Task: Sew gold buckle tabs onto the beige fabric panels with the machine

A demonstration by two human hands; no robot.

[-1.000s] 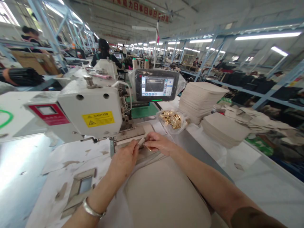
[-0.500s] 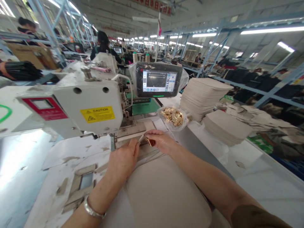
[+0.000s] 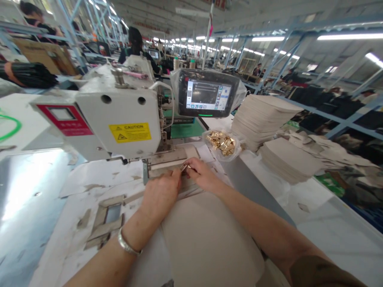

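Under the front of a white sewing machine [image 3: 119, 119], both hands meet over light grey-beige material. My right hand [image 3: 205, 173] pinches a small shiny gold metal piece [image 3: 184, 167] between thumb and fingers. My left hand [image 3: 163, 191] is closed beside it, fingertips together at the same spot; what lies between them is mostly hidden. A large beige panel [image 3: 209, 235] with rounded corners lies below the hands, toward me. Just beyond the fingers is the machine's clamp plate [image 3: 167, 156]. A clear plastic bag of gold metal pieces [image 3: 223, 144] sits right of the machine.
A lit control screen [image 3: 208, 93] in plastic stands behind the hands. Stacks of beige panels [image 3: 260, 119] and loose cut pieces [image 3: 335, 151] lie to the right. On the left is a beige frame-shaped template [image 3: 103, 221] with scraps. Co-workers sit farther back.
The gold metal piece, hanging tilted below my right fingers before, is now raised against my left fingertips. My hands have drawn closer together. The whole view has shifted slightly.
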